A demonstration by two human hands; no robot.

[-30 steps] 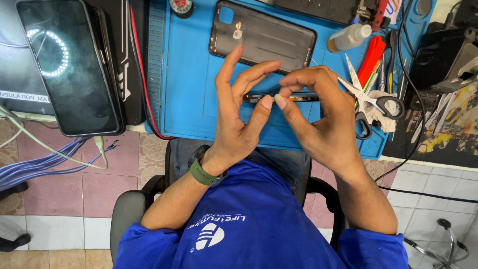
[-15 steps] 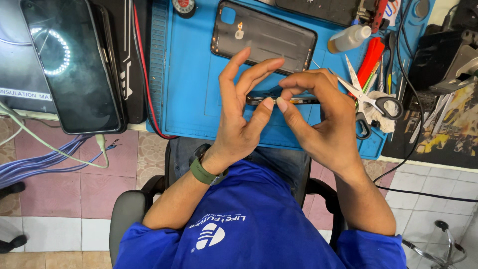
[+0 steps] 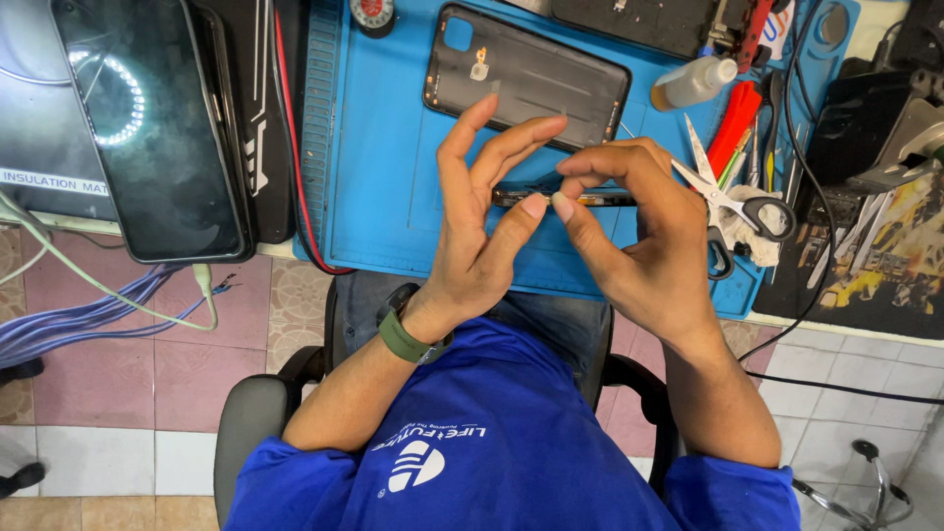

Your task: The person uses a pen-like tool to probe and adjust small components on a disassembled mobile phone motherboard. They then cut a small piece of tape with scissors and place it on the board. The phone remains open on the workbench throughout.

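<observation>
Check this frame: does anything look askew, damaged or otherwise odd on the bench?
Nothing looks spilled or broken. The left hand and right hand pinch a thin dark strip between their fingertips over the blue mat. The scissors lie open on a crumpled white cloth at the mat's right edge, and the phone back cover sits slightly tilted.

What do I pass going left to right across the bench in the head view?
Big phone → red cable → blue mat → left hand → right hand → scissors → black clutter at the right edge.
</observation>
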